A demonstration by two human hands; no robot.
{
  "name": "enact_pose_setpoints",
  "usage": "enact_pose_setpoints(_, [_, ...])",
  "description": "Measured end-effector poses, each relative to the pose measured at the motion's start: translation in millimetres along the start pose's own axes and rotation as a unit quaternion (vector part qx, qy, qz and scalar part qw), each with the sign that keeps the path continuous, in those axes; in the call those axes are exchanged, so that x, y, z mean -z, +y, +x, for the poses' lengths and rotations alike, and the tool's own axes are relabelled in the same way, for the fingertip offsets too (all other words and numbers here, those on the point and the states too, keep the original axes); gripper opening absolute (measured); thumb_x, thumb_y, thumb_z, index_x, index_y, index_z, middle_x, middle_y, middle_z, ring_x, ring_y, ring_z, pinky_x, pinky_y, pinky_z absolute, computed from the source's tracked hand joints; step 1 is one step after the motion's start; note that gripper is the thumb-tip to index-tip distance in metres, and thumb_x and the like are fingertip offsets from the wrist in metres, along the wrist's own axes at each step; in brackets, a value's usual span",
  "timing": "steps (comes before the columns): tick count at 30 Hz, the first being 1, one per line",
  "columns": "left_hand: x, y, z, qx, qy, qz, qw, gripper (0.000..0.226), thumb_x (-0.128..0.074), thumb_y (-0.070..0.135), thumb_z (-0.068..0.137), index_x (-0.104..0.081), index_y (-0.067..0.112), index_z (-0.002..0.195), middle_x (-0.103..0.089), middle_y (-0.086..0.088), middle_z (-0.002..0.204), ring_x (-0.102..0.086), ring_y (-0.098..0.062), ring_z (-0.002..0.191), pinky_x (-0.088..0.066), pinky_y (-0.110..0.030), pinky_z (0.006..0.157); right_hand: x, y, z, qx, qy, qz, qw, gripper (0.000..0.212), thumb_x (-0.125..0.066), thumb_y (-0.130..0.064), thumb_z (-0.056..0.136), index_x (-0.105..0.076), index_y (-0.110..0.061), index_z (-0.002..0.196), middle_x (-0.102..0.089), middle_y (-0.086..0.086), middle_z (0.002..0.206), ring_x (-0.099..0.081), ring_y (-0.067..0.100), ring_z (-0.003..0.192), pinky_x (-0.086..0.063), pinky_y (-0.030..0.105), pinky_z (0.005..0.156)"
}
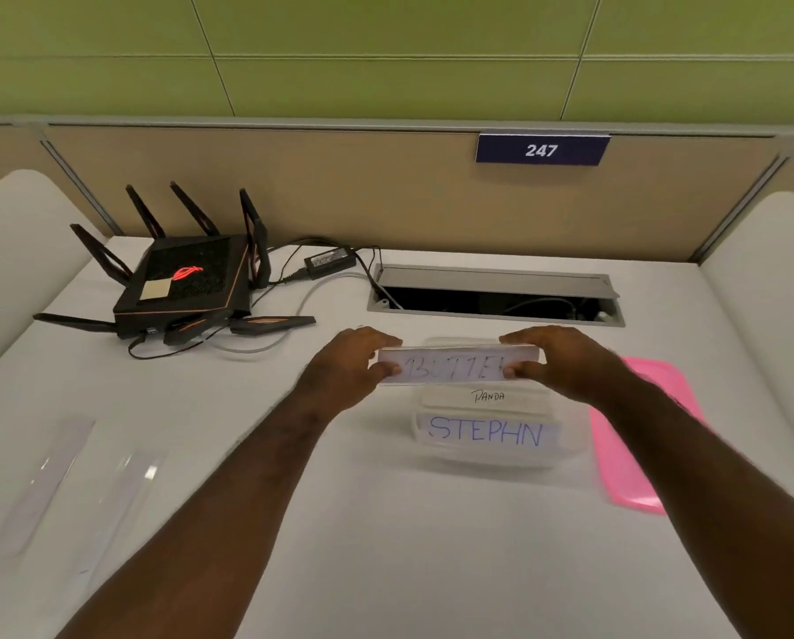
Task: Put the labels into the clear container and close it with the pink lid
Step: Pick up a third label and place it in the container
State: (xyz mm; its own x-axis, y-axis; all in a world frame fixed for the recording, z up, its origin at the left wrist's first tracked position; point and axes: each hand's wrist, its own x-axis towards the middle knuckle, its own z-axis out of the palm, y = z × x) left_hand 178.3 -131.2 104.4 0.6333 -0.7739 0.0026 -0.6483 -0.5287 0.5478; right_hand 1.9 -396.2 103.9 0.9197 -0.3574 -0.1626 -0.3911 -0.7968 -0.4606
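A clear container (565, 454) sits on the white desk in front of me. Inside it stand a label reading STEPHN (487, 433) and, behind it, a label reading PANDA (487, 397). Over the container's far side I hold a third white label (455, 367) with blurred blue lettering, level, by its two ends. My left hand (353, 366) pinches its left end and my right hand (565, 364) pinches its right end. The pink lid (634, 458) lies flat on the desk just right of the container, partly hidden by my right forearm.
A black router (187, 281) with several antennas and its cables stands at the back left. An open cable hatch (496, 295) lies in the desk behind the container. Two clear plastic strips (49, 481) lie at the left. Partition walls enclose the desk.
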Motion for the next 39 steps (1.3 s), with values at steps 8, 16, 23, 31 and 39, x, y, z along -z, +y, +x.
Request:
enact_pose_setpoints(8, [-48,30,28,-0.053,-0.001,0.157,0.986,0.039,-0.059,0.047,0.087,-0.062,0.032,0.123,-0.064,0.010,0.125,-0.050,-0.019,0.111,-0.034,-0.034,0.088,-6,42,-23,-0.045,0.041,-0.093,0.994,0.056,-0.069,-0.056,0.076,-0.060,-0.033,0.126,-0.060,-0.004,0.132,-0.041,0.021,0.126,-0.032,0.043,0.099])
enact_pose_setpoints(16, [-86,53,31,-0.042,-0.040,0.364,0.929,0.021,-0.081,0.035,0.068,-0.074,0.019,0.080,-0.071,0.000,0.075,-0.061,-0.026,0.080,-0.042,-0.038,0.076,-33,42,-19,-0.043,0.064,-0.261,0.962,0.051,-0.070,-0.055,0.074,-0.069,-0.024,0.114,-0.071,-0.004,0.110,-0.048,0.023,0.105,-0.033,0.040,0.083])
enact_pose_setpoints(23, [-98,65,31,-0.053,-0.080,0.411,0.907,0.015,-0.075,0.022,0.075,-0.070,0.011,0.086,-0.069,-0.006,0.083,-0.059,-0.030,0.093,-0.041,-0.042,0.091,-51,29,-13,-0.040,0.024,-0.380,0.924,0.036,-0.066,-0.046,0.081,-0.070,-0.016,0.101,-0.064,0.007,0.110,-0.047,0.028,0.110,-0.036,0.045,0.091])
enact_pose_setpoints(31, [-107,45,29,-0.127,-0.045,0.381,0.915,0.021,-0.084,0.022,0.055,-0.070,0.015,0.069,-0.067,-0.003,0.067,-0.062,-0.024,0.068,-0.047,-0.034,0.068,-60,27,-12,-0.045,0.020,-0.381,0.923,0.036,-0.060,-0.043,0.087,-0.066,-0.015,0.110,-0.064,0.007,0.113,-0.050,0.028,0.111,-0.037,0.046,0.093])
enact_pose_setpoints(39, [-80,42,-7,-0.073,0.144,0.190,0.968,0.039,-0.054,0.018,0.080,-0.065,0.019,0.117,-0.067,0.002,0.118,-0.060,-0.022,0.094,-0.043,-0.036,0.075,-49,-5,-4,-0.011,0.135,-0.276,0.952,0.038,-0.056,-0.038,0.089,-0.064,-0.019,0.121,-0.067,0.005,0.118,-0.058,0.028,0.107,-0.042,0.047,0.086])
